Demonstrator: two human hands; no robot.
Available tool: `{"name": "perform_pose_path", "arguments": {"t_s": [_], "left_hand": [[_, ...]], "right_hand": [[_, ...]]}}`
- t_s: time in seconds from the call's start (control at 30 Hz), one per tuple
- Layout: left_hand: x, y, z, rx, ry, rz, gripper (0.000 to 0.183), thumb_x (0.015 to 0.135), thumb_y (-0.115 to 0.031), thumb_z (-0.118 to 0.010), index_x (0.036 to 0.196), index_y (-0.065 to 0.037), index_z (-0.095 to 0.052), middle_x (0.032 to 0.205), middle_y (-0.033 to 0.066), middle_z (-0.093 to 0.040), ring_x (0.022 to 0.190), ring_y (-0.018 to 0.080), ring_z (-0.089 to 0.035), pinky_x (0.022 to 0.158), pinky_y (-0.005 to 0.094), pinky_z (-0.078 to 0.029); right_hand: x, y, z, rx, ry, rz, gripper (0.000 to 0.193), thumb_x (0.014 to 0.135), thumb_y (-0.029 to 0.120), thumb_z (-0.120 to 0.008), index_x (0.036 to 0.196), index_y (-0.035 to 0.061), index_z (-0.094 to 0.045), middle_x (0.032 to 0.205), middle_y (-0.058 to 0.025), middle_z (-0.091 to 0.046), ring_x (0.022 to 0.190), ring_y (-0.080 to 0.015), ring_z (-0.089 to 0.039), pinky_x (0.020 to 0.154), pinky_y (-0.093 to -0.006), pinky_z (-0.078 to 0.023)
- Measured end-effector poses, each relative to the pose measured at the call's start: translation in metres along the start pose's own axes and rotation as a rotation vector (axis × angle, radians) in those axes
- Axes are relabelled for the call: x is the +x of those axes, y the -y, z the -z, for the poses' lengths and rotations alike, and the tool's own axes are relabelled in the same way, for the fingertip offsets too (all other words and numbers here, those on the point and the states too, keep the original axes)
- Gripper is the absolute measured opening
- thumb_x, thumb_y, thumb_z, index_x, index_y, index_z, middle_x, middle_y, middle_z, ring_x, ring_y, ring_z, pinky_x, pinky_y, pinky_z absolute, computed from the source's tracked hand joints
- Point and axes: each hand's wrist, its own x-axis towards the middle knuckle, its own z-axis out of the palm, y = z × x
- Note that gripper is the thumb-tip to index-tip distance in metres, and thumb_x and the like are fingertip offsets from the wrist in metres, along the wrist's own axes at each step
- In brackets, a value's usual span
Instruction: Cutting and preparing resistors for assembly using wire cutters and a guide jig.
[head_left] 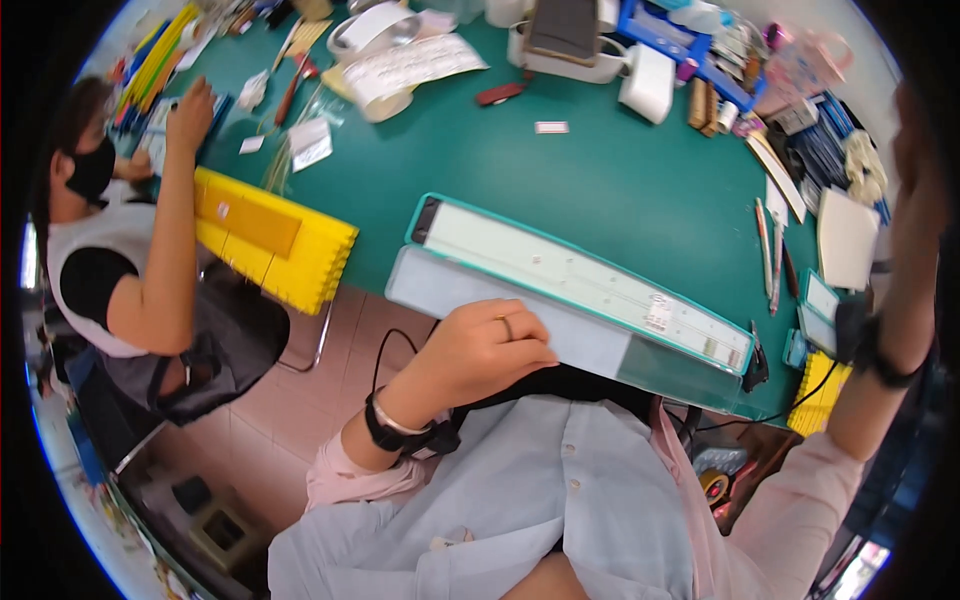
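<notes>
A long, narrow white case with a green rim (560, 262) lies on the table in front of me, with a few tiny pieces and a small printed label (659, 311) in it. Its translucent lid (430, 285) is folded open toward me along the table's near edge. My left hand (490, 345) is over that lid, fingers curled in and a ring on one of them. Whatever those fingers may hold is hidden. Far to the right, my right hand (915, 150) is raised at the dark rim of the picture, its fingers too dim to read.
To the left, a seated co-worker (120, 270) works beside yellow trays (270, 235). Pens (770, 255), a pale pad (848, 238) and small green-edged cases (818, 308) lie at right. Paper rolls (375, 35), a phone on a stand (563, 30) and a blue rack (665, 38) stand at the back.
</notes>
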Motion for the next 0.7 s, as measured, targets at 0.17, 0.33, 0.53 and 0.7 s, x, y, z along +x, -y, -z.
{"name": "perform_pose_path", "arguments": {"t_s": [0.17,0.33,0.53,0.7], "left_hand": [[-0.001,0.007,-0.013,-0.041,-0.118,-0.079,0.016,0.070,-0.007,-0.082,0.076,-0.010,-0.068,0.079,-0.0010,-0.064,0.065,0.0172,-0.061,0.051,0.0298,-0.048],[-0.010,0.012,-0.011,0.005,-0.134,-0.120,0.011,0.072,-0.010,-0.076,0.075,-0.009,-0.066,0.081,-0.0019,-0.063,0.070,0.0161,-0.061,0.054,0.0297,-0.050],[-0.019,0.015,-0.018,0.054,-0.164,-0.128,0.009,0.068,-0.011,-0.069,0.074,-0.010,-0.062,0.081,-0.0014,-0.060,0.078,0.0159,-0.061,0.059,0.0280,-0.052],[-0.021,0.018,-0.025,0.111,-0.202,-0.131,0.009,0.063,-0.011,-0.066,0.069,-0.011,-0.059,0.077,-0.0009,-0.054,0.078,0.0157,-0.059,0.061,0.0275,-0.052]], "right_hand": [[-0.081,0.012,-0.052,0.014,0.454,-0.321,0.008,0.094,0.000,-0.068,0.101,0.0018,-0.066,0.071,-0.0001,-0.060,0.061,-0.0027,-0.049,0.052,-0.0203,-0.037],[-0.118,0.016,-0.136,0.180,0.672,-0.262,0.009,0.092,0.000,-0.069,0.096,-0.0009,-0.062,0.070,-0.0122,-0.063,0.054,-0.0172,-0.055,0.052,-0.0284,-0.043],[-0.118,0.016,-0.182,0.177,0.771,-0.339,0.008,0.093,0.002,-0.067,0.097,-0.0012,-0.061,0.067,-0.0113,-0.060,0.052,-0.0178,-0.050,0.051,-0.0309,-0.041],[-0.119,0.011,-0.201,0.159,0.793,-0.299,0.006,0.093,0.001,-0.066,0.097,-0.0006,-0.062,0.065,-0.0114,-0.057,0.052,-0.0183,-0.048,0.050,-0.0307,-0.039]]}}
